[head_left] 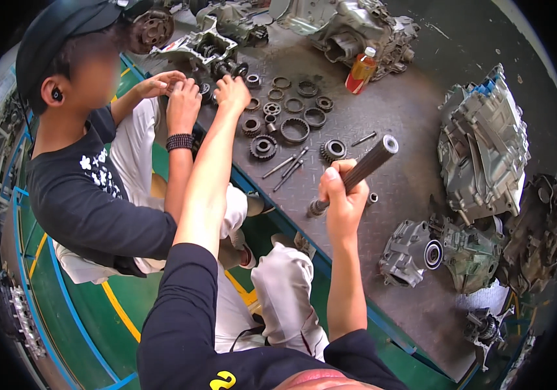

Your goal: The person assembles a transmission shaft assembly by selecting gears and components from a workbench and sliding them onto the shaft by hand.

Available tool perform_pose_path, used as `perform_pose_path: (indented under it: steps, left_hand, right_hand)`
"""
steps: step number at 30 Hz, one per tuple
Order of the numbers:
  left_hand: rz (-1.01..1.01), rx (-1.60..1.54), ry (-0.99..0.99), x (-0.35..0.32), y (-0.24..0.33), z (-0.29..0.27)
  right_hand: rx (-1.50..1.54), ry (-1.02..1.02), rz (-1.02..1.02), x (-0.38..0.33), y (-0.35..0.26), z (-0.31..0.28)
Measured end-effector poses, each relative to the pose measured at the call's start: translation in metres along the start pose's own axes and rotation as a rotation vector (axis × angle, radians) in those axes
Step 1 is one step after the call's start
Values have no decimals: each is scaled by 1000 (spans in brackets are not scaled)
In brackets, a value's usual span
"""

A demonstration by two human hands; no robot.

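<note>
My right hand [343, 201] is wrapped round a long splined metal shaft [376, 158]. The shaft tilts up to the right, its hollow end raised and its lower end near the table's front edge. Farther off, my left hand [233, 95] reaches over the table with fingers curled down at a dark gear assembly [229, 69]; what its fingertips grip is hidden. Below that hand lie rings and gears, among them a large toothed ring [295, 130] and a toothed gear [263, 147]. Another gear [334, 150] sits just beyond my right hand.
A co-worker [90, 175] sits at my left, both hands near the gear assembly. Thin rods [291, 162] lie on the metal-topped table [415, 201]. A drink bottle [361, 70] stands at the back. Large castings [483, 143] and a small housing [408, 253] are at right.
</note>
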State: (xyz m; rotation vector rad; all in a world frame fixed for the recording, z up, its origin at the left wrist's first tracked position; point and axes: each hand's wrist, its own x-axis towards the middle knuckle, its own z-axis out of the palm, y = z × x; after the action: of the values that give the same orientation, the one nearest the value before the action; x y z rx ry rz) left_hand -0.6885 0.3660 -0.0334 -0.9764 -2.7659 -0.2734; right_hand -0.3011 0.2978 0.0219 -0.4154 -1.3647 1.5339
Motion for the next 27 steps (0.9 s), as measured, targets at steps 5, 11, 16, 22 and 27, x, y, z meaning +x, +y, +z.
perform_pose_path:
  steps: [5,11,16,22,27]
  left_hand:
    - [-169,104,-312,16,-7,28]
    - [-79,73,-163,15,-51,1]
    - [152,83,72,6,-35,17]
    - [547,-119,117,-2,8,-84]
    - [723,-499,-173,-100,66,-224]
  right_hand:
    - [-8,-5,11,-7,2,-7]
    - [-45,-76,40,-19,8,-10]
    - [-398,-149,66,-12,9,-23]
    - [-228,-92,8,-29,41,-22]
    - [-289,-59,-52,-33,60,-36]
